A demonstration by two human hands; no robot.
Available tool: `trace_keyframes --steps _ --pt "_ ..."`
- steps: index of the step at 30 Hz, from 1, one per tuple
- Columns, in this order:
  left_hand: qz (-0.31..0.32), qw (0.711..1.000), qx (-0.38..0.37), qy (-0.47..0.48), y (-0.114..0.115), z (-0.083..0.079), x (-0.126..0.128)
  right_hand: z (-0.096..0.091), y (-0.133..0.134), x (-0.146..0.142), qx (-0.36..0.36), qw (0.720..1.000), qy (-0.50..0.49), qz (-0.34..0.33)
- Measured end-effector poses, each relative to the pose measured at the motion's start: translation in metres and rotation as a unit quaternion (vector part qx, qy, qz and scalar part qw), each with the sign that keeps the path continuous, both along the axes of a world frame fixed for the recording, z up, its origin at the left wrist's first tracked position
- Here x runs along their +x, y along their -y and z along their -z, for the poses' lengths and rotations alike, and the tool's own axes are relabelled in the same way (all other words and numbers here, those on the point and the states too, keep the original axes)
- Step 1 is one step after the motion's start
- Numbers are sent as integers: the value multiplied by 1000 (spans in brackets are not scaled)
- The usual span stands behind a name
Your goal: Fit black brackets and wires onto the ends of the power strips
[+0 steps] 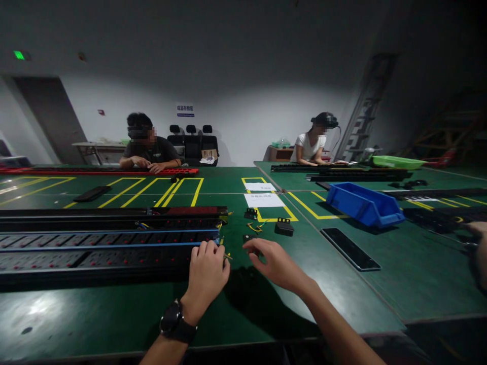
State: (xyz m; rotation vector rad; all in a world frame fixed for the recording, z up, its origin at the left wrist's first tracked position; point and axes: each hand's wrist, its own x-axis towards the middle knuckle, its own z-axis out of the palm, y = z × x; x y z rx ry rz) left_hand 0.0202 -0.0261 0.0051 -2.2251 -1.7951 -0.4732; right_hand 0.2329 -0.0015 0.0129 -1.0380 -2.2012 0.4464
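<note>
My left hand, with a dark watch on its wrist, is closed over the right end of the nearest long black power strip. Yellow-green wire ends stick out beside its fingers. Just right of it, my right hand hovers over the table with curved fingers and the thumb apart. At its fingertips lies a small black part; whether they touch it I cannot tell. Beyond are a black end piece, a second one and loose yellow-green wires. More strips with blue edges lie alongside.
A phone and a blue bin stand to the right. White paper sheets lie ahead on the green table. Two people sit across, one at each side. At the right edge another person's hand shows.
</note>
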Motion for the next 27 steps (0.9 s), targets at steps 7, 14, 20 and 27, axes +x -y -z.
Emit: trace_keyframes --steps 7,14,20,27 --pt "10 999 -27 46 1 -1 0 44 42 30 -67 991 -26 115" --pt "-11 997 -52 63 -2 4 1 64 51 29 -45 977 -73 195" --pt "-4 996 -40 77 -2 10 -2 58 52 26 -58 971 -70 222" --pt "3 995 5 98 3 21 -1 69 47 26 15 978 -37 206"
